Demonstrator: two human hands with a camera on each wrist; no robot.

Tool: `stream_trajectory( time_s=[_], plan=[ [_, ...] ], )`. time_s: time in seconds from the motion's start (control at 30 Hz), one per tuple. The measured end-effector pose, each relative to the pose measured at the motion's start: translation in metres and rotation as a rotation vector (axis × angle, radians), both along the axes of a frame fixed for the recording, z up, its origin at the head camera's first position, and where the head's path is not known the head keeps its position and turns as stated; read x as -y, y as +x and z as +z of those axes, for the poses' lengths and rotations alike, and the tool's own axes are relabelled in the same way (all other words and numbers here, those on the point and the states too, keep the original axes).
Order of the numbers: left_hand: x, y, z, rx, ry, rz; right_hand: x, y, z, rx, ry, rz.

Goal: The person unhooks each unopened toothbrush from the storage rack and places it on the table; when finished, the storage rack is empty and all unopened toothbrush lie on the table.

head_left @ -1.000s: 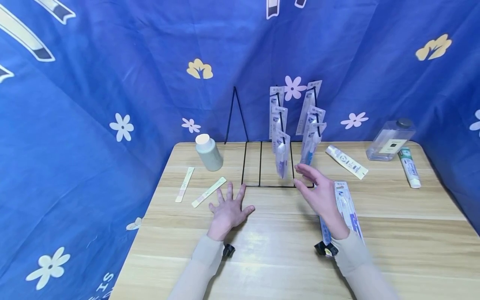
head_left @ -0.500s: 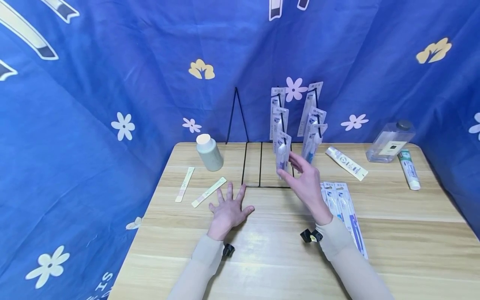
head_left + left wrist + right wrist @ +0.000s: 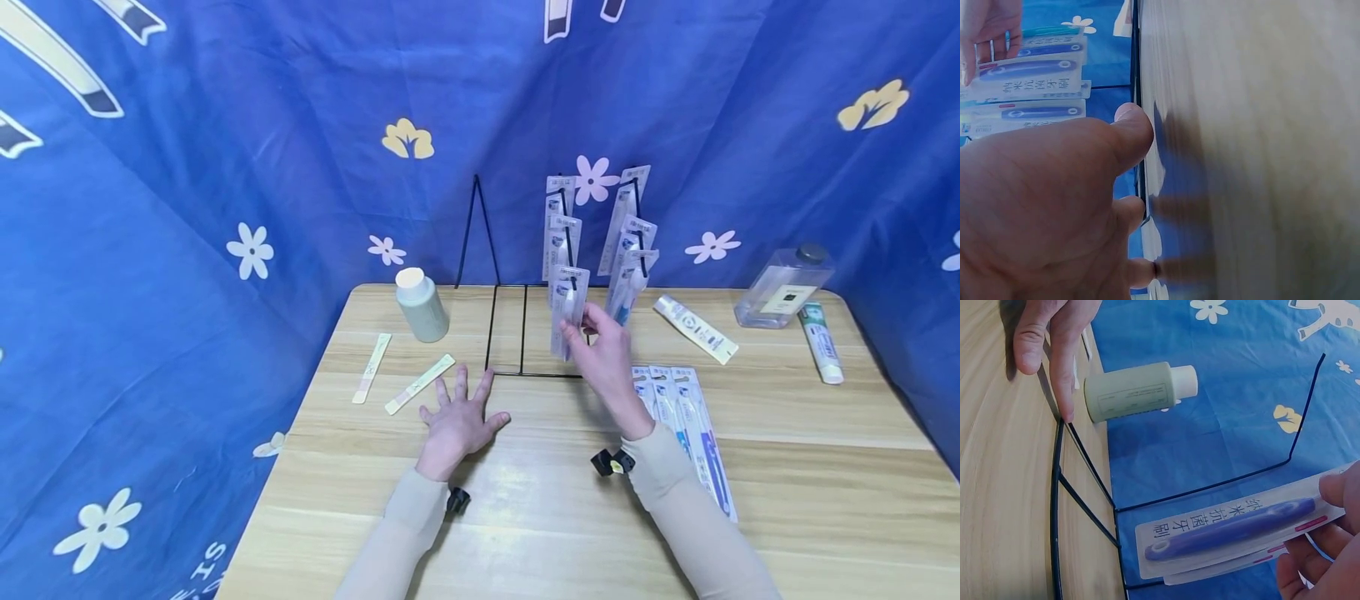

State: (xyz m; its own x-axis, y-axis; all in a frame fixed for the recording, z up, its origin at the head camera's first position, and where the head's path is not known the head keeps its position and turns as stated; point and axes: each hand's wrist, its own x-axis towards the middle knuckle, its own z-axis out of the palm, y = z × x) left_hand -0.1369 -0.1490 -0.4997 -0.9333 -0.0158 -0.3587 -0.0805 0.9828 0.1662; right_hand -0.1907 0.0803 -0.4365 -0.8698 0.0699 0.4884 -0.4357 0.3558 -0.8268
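My right hand (image 3: 606,367) pinches a packaged toothbrush (image 3: 566,304) between thumb and fingers. That pack hangs frontmost in the left row on a black wire rack (image 3: 522,329). In the right wrist view its purple handle (image 3: 1229,531) shows through the plastic, with another pack right behind it. More packaged toothbrushes (image 3: 628,275) hang in the right row. My left hand (image 3: 453,425) rests palm down on the table with fingers spread, one fingertip at the rack's front corner. Three packaged toothbrushes (image 3: 701,433) lie side by side near my right forearm, which partly hides them.
A pale green bottle (image 3: 423,312) with a white cap stands left of the rack, near two thin sachets (image 3: 371,368). To the right are a white tube (image 3: 693,327), a clear dark-capped bottle (image 3: 780,292) and a green-and-white tube (image 3: 821,342). A blue curtain (image 3: 315,208) borders the table.
My right hand has moved left from beside the right row to the front left pack and now pinches it. The pack has turned slightly. My left hand has stayed still.
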Motion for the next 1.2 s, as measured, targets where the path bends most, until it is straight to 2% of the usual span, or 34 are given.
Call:
stream_trajectory(
  time_s=[0.5, 0.67, 0.97, 1.2],
  plan=[
    [-0.001, 0.000, 0.000, -0.010, 0.002, 0.001, -0.006, 0.009, 0.005, 0.040, -0.078, 0.055],
    [-0.001, 0.000, 0.000, -0.016, 0.005, 0.002, -0.012, 0.014, 0.005, 0.066, -0.068, 0.041],
    [-0.002, 0.000, 0.000, -0.019, -0.001, 0.000, -0.024, 0.021, 0.007, -0.005, -0.024, -0.001],
    [-0.001, 0.000, 0.001, -0.013, -0.002, -0.006, -0.032, 0.030, 0.008, 0.006, 0.003, -0.023]
  ],
)
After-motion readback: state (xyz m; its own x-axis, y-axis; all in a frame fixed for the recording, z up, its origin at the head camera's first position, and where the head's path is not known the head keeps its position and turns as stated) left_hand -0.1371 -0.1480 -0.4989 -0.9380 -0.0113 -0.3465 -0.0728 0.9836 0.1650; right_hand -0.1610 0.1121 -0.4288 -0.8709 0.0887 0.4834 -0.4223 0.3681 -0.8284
